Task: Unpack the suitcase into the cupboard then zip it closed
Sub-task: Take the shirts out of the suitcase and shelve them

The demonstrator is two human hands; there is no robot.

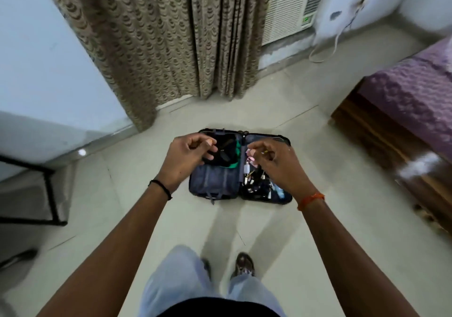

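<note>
A dark blue suitcase (215, 182) lies open flat on the tiled floor ahead of my feet. Its left half holds dark clothes and something green (234, 162) under a fabric divider. Its right half is full of small items (256, 182), among them cables and a white charger. Both my arms reach out above it. My left hand (186, 160) hovers over the left half with fingers loosely curled and holds nothing. My right hand (276, 162) hovers over the right half, fingers loosely curled too, with nothing visibly in it. No cupboard is in view.
A patterned curtain (171, 42) hangs behind the suitcase, with an air conditioner (288, 6) to its right. A wooden bed with a purple cover (411, 101) stands at the right. A black metal frame (49, 189) is at the left.
</note>
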